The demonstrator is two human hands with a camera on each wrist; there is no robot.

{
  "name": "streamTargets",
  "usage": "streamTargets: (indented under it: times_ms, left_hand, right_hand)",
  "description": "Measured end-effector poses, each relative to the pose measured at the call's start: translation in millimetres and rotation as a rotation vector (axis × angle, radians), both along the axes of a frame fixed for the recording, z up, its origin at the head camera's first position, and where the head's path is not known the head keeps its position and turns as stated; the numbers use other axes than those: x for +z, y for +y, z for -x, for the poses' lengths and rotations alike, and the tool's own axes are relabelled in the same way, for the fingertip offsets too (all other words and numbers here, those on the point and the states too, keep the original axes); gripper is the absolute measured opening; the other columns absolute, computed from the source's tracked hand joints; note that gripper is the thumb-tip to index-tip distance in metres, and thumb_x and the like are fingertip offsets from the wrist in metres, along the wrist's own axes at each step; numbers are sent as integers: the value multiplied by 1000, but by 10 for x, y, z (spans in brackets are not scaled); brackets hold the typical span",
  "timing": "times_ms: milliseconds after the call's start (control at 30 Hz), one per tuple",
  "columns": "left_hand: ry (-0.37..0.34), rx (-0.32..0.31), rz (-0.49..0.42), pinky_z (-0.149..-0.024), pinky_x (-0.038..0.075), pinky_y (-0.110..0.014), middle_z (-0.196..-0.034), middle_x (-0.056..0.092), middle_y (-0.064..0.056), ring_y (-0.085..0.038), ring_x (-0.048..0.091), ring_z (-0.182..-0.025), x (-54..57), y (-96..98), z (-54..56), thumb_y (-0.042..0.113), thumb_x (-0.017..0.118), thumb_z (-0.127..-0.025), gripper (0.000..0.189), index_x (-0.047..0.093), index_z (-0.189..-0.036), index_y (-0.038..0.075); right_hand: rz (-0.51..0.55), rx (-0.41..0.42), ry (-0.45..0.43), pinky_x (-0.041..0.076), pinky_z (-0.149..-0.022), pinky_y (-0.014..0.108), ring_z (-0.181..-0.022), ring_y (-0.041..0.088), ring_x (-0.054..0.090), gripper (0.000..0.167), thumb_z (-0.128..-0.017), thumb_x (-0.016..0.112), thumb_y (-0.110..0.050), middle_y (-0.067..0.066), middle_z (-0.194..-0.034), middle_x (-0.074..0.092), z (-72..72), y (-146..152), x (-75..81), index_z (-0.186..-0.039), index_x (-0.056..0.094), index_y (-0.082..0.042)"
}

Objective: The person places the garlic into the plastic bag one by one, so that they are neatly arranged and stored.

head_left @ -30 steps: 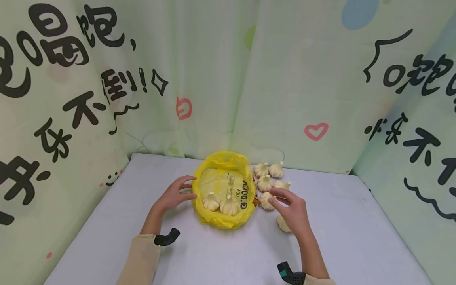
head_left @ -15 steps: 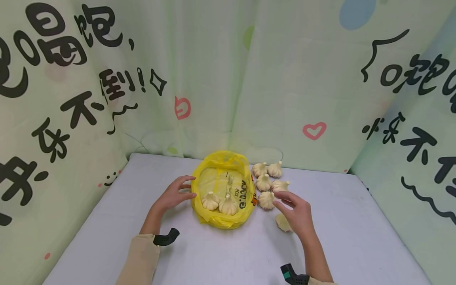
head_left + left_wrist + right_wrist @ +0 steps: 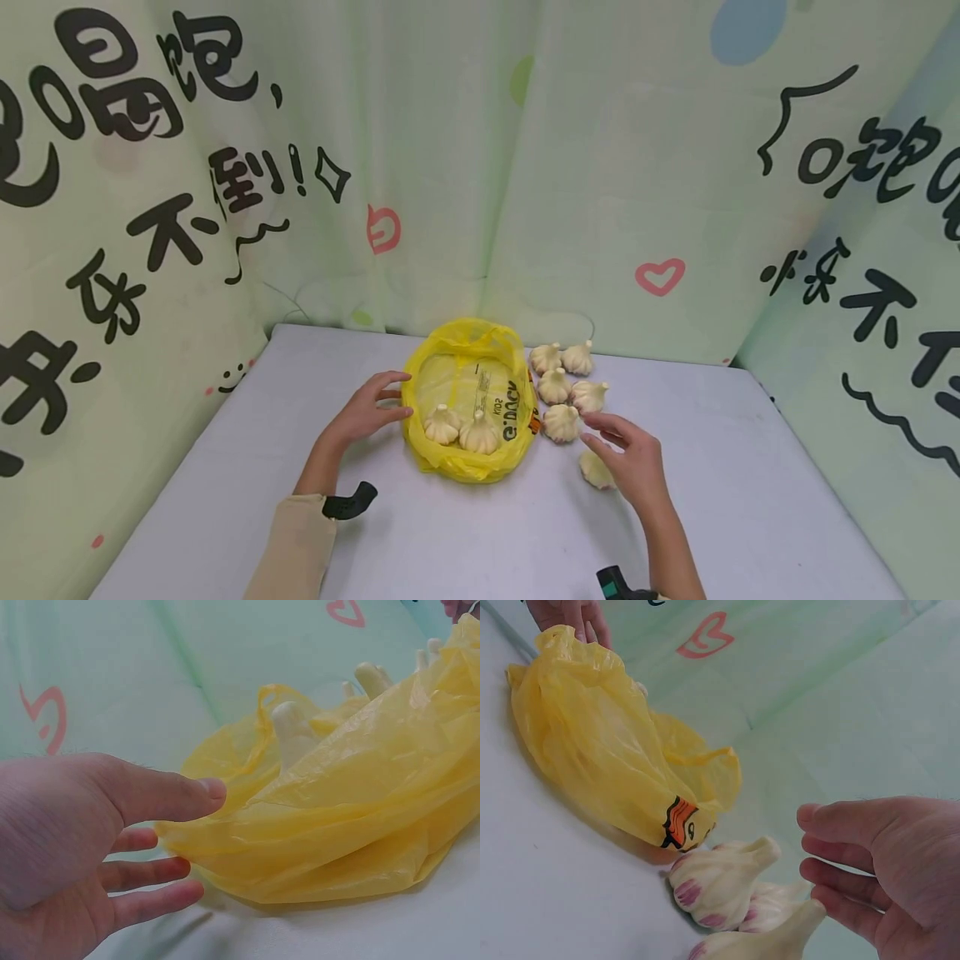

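Observation:
A yellow plastic bag [image 3: 471, 471] stands with its mouth spread wide at the middle of the table. Two garlic bulbs [image 3: 478, 433] lie inside it, near its front wall. My left hand [image 3: 371, 408] is at the bag's left side, fingers extended and fingertips right at the plastic; in the left wrist view the thumb [image 3: 172, 796] overlaps the bag's edge. My right hand [image 3: 633, 458] hovers right of the bag with nothing in it, fingers loosely bent. Close to its fingertips are a garlic bulb [image 3: 561, 423] and another bulb [image 3: 596, 471], partly hidden behind the hand.
Several more garlic bulbs [image 3: 555, 386] sit in a cluster along the bag's right side, up to the back of the table. A pale cloth covers the table [image 3: 450, 542]. A printed curtain [image 3: 585, 208] rises behind and on both sides.
My right hand has drawn slightly right and down, away from the nearest garlic bulbs, uncovering more of them. The left hand, the bag and the bulbs stay in place.

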State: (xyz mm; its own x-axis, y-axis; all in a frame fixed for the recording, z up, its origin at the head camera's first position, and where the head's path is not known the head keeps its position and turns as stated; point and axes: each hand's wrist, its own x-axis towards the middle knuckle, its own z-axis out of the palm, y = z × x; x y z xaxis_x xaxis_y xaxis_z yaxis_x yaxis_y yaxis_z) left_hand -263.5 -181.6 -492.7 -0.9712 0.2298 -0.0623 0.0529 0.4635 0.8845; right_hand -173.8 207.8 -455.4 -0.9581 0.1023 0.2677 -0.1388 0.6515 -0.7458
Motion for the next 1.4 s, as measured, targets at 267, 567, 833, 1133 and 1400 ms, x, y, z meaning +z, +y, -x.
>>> streamTargets:
  times_ms: [267, 567, 833, 1133, 1400]
  left_hand:
    - [4, -11, 8, -101, 49, -50, -154, 32, -9, -36, 48, -130, -3, 8, 5, 24, 72, -87, 58, 48, -139, 21]
    - [14, -10, 11, -99, 50, -49, -154, 32, -11, -37, 49, -129, -4, -6, 6, 24, 73, -87, 59, 48, -139, 19]
    - [13, -15, 12, -100, 50, -49, -153, 32, -11, -37, 49, -129, -10, -13, 7, 25, 73, -87, 59, 48, -139, 19]
    - [8, -13, 17, -100, 49, -49, -154, 32, -11, -37, 49, -129, 0, -18, -3, 24, 72, -87, 58, 48, -139, 19]
    - [6, -10, 23, -100, 50, -49, -153, 33, -11, -37, 49, -129, 21, -9, -8, 24, 72, -87, 58, 48, -139, 19]
  right_hand:
    - [-28, -29, -4, 54, -92, 27, -106, 23, 66, 25, -85, 74, -14, 6, -110, 72, -62, 66, -47, -110, 71, -9]
    - [1, -34, 14, 49, -86, 6, -98, -5, 61, 25, -82, 76, -9, 6, -107, 73, -87, 113, -101, -107, 72, -8]
    - [-21, -57, 29, 53, -89, 18, -100, 6, 65, 26, -82, 75, -9, 7, -107, 73, -110, 144, -135, -108, 71, -7]
    - [9, -58, 44, 52, -85, 11, -92, -13, 59, 25, -81, 76, -4, 9, -103, 74, -113, 195, -218, -105, 72, -4]
    - [42, -46, 66, 50, -80, 6, -88, -9, 64, 27, -79, 76, 1, 12, -102, 74, -110, 224, -290, -105, 71, -1]
